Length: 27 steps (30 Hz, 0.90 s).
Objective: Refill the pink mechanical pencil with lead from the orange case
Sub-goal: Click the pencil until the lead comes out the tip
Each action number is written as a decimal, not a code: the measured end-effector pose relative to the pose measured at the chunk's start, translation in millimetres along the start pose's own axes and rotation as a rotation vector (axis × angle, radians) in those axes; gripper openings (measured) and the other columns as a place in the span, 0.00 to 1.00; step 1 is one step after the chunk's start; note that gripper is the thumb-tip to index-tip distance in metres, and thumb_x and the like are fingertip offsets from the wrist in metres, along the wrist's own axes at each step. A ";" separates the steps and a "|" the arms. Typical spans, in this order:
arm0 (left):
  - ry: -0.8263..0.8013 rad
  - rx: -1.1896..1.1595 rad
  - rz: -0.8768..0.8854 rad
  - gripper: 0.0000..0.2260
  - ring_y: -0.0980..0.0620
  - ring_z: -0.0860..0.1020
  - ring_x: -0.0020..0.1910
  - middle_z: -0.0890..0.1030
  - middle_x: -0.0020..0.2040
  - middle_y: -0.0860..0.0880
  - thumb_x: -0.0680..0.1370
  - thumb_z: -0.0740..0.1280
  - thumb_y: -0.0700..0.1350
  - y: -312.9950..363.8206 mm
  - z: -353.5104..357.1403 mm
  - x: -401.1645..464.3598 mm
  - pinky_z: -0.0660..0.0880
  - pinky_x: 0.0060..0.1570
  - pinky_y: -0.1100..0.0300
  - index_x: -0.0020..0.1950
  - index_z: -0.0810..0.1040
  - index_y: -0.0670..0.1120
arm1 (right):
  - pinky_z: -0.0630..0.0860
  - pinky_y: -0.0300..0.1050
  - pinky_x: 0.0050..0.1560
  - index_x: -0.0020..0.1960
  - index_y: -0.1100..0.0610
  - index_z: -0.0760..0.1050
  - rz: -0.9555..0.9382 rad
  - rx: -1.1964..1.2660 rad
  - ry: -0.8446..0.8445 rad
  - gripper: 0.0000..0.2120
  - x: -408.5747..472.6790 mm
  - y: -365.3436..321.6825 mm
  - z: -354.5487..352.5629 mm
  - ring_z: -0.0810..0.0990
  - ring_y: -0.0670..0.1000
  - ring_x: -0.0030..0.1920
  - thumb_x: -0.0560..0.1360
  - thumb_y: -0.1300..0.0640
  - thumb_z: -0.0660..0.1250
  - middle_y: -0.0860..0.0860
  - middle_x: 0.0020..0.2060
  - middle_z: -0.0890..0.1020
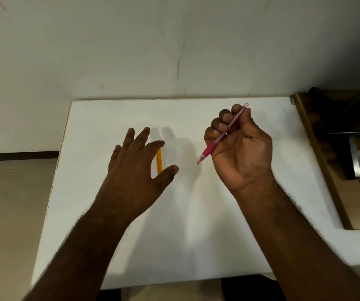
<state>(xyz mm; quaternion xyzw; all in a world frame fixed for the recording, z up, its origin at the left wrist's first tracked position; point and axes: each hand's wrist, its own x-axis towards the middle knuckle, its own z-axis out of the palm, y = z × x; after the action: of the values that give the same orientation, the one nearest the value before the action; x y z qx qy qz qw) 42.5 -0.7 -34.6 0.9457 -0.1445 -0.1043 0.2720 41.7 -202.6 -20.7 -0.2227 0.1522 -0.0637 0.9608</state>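
Fingers of the right hand are curled around the pink mechanical pencil and grasp it in a fist, with the palm turned toward the camera. Fingers of the left hand are spread and relaxed, grasping nothing; this hand is above the orange case with its back toward the camera.

Behind everything stands a pale wall with some thin dark scratches. The white counter meets this wall at its far edge and carries the things. At the right of the counter is a piece of brown wooden furniture with a metal leg, and at the left a beige floor is seen.

Both forearms come in from the bottom of the view over the counter. The pink mechanical pencil is held above the counter at the right of the middle, tilted, its metal tip pointing down and to the left, its clear end rising past the knuckles. The orange case lies flat on the counter, between the index finger and the thumb of the left hand, partly hidden by them; whether they touch it cannot be told.
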 end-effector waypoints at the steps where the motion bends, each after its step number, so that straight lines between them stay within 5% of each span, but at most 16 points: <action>1: 0.001 0.000 -0.001 0.29 0.50 0.46 0.81 0.57 0.81 0.51 0.75 0.64 0.66 -0.9 -0.3 1.2 0.52 0.77 0.41 0.73 0.69 0.56 | 0.73 0.44 0.39 0.48 0.55 0.75 -0.011 0.001 0.010 0.06 0.8 1.4 -0.5 0.75 0.49 0.35 0.80 0.54 0.62 0.51 0.38 0.77; 4: -0.003 -0.006 -0.007 0.29 0.51 0.45 0.81 0.56 0.81 0.51 0.75 0.64 0.66 -1.4 -2.3 3.5 0.53 0.78 0.41 0.73 0.69 0.56 | 0.73 0.47 0.44 0.48 0.52 0.76 -0.026 -0.005 0.058 0.05 3.7 6.2 -3.8 0.74 0.49 0.34 0.77 0.52 0.63 0.49 0.37 0.77; 8: -0.013 -0.007 -0.017 0.29 0.51 0.45 0.81 0.56 0.82 0.52 0.75 0.64 0.65 -0.8 -5.1 4.6 0.52 0.78 0.41 0.74 0.68 0.56 | 0.64 0.45 0.38 0.41 0.53 0.70 0.032 0.022 0.098 0.19 8.1 8.5 -4.1 0.62 0.49 0.31 0.82 0.40 0.55 0.48 0.31 0.66; 27: -0.020 -0.011 -0.021 0.28 0.51 0.45 0.81 0.56 0.82 0.52 0.75 0.65 0.64 -2.8 -4.1 3.7 0.51 0.78 0.42 0.73 0.69 0.56 | 0.62 0.45 0.36 0.35 0.53 0.65 0.047 0.042 0.080 0.17 8.4 8.8 -9.0 0.58 0.49 0.30 0.79 0.46 0.52 0.48 0.29 0.63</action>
<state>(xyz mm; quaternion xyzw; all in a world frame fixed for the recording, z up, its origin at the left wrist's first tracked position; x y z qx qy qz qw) 47.7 2.3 -33.1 0.9445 -0.1365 -0.1174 0.2746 47.3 -200.0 -34.6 -0.1961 0.1942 -0.0532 0.9597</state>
